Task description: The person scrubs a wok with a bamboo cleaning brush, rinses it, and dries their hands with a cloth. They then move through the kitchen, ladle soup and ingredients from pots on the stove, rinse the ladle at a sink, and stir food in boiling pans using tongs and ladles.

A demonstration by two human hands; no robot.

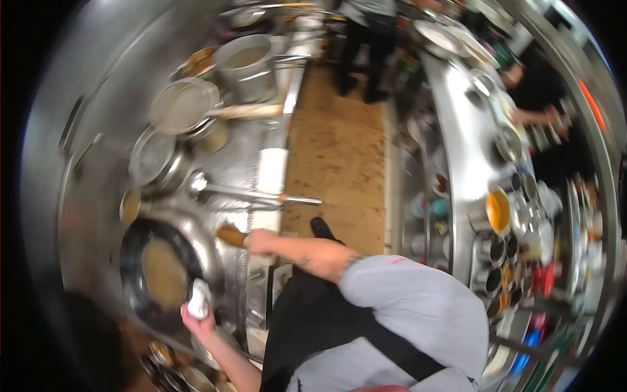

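At the left, the black wok [135, 269] is set towards the back edge of the range [240, 155], with brownish liquid [164, 273] held in its hollow, the rim probably kept near level against spilling. Farther along that back edge, a pot [175, 171] and a strainer [184, 106] are crowded together, presumably so that the front strip is left for reaching. A white cloth [199, 299] is gripped in the left hand [198, 321] at the wok's rim on its front side, most likely as a guard against heat. A ladle [248, 194] is laid crosswise, its handle carried past the range's front edge, where it can be picked up readily. Nearer that edge, a brown handle [232, 236] is enclosed by the right hand [261, 242]; what it is joined to cannot be told through the blur. The 2 hands are thus kept apart. Across the aisle, an orange-filled pot [481, 215] is stood near the aisle-side edge of the counter [457, 130], apparently for easy reach.
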